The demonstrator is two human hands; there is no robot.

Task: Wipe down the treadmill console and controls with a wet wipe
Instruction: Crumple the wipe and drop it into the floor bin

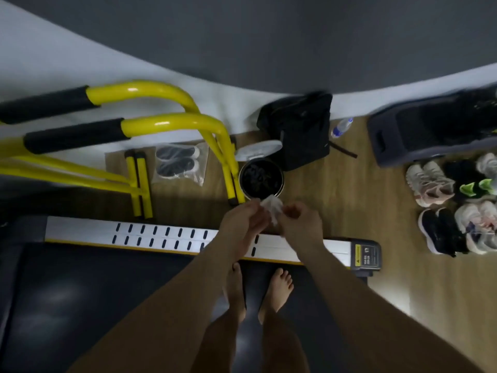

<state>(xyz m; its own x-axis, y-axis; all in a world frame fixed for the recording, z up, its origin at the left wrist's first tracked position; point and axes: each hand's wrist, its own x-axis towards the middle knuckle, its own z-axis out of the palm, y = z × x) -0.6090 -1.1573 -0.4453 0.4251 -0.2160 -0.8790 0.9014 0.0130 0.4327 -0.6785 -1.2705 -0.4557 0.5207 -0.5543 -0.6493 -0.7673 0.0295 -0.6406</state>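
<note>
A crumpled white wet wipe (pixel 272 208) is held between both hands just in front of a small round bin. My left hand (pixel 242 220) pinches its left side and my right hand (pixel 301 223) pinches its right side. Both arms reach out over the treadmill's silver side rail (pixel 150 235). I stand barefoot on the dark treadmill belt (pixel 107 305). The console and controls are out of view.
An open bin (pixel 261 181) with a dark liner stands on the wooden floor beyond the rail, its white lid (pixel 258 149) tipped back. Yellow handrails (pixel 172 122) rise at left. A black bag (pixel 298 127), a water bottle (pixel 341 127) and several shoes (pixel 454 200) lie at right.
</note>
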